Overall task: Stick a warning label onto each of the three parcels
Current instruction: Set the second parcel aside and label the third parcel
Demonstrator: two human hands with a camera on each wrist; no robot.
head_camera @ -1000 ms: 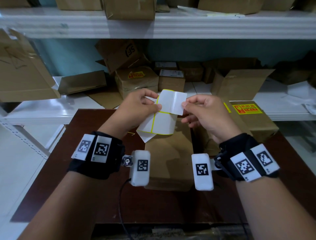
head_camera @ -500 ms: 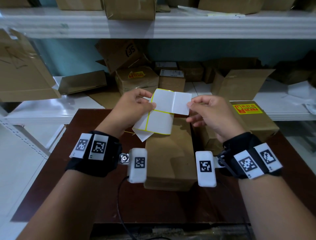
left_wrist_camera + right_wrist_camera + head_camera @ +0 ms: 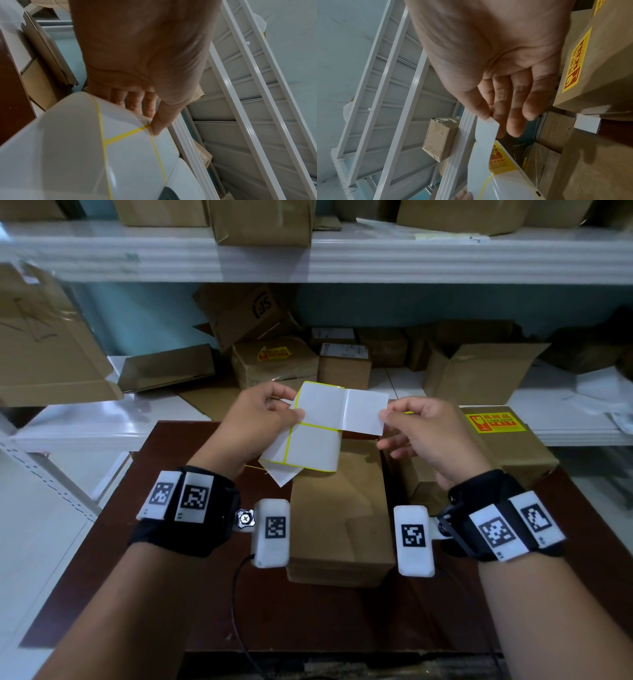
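Observation:
My left hand (image 3: 294,409) pinches a white backing strip (image 3: 315,440) with yellow borders, held above the table. My right hand (image 3: 385,414) pinches the free end of a warning label (image 3: 364,412) that is partly peeled off toward the right. In the right wrist view the thumb and forefinger of my right hand (image 3: 489,116) pinch the label's white corner (image 3: 486,129). The left wrist view has my left hand (image 3: 150,121) with its thumb on the strip (image 3: 128,155). A plain brown parcel (image 3: 339,508) lies below the hands. A parcel (image 3: 513,453) at the right carries a yellow label (image 3: 496,422). A third parcel (image 3: 421,484) is partly hidden by my right hand.
The parcels sit on a dark brown table (image 3: 171,577). Behind it, white shelves (image 3: 342,258) hold several cardboard boxes, some open (image 3: 479,374). A black cable (image 3: 239,611) runs from my left wrist across the table's front.
My hands have drawn apart: the right hand moved right and pulled the label further off the strip, while the left hand shifted left with the strip.

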